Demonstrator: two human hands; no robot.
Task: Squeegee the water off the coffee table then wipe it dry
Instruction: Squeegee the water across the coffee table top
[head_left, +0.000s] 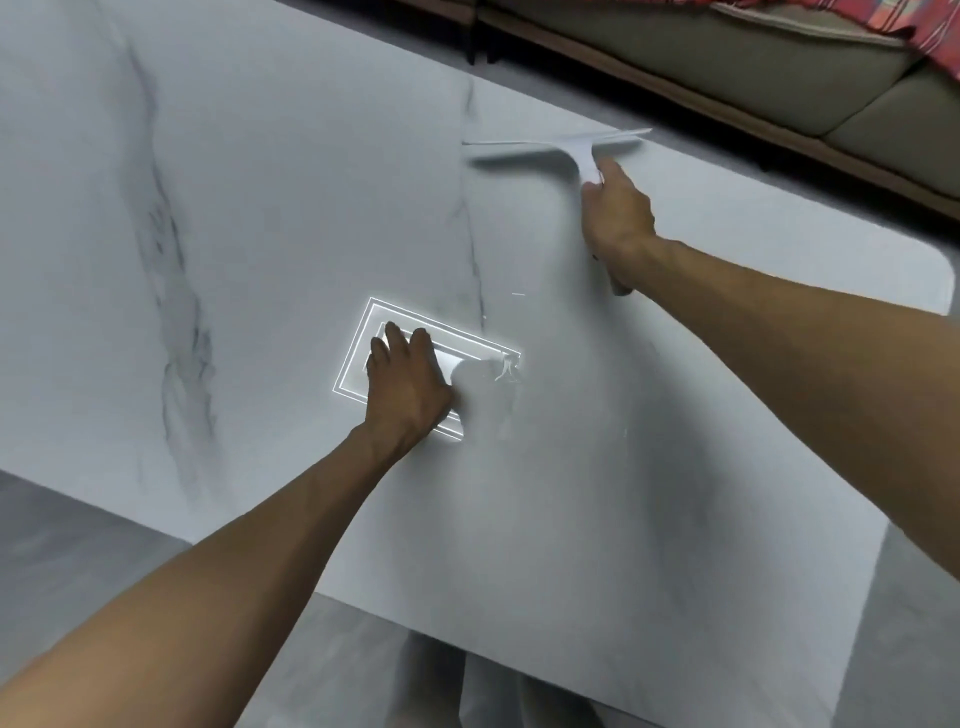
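A white marble coffee table (260, 208) with grey veins fills the view. My right hand (618, 215) grips the handle of a white squeegee (563, 147), whose blade lies across the far side of the tabletop near the far edge. My left hand (408, 387) rests flat on the tabletop, fingers apart, over a bright rectangular reflection of a ceiling light. A small wet smear (506, 371) glints just right of that hand. No cloth is in view.
A beige sofa (779, 67) with a wooden base runs along the far side, a red patterned blanket (930, 26) on it. Grey floor tiles (78, 545) show at the near left. The table's rounded right corner (940, 280) lies beyond my right forearm.
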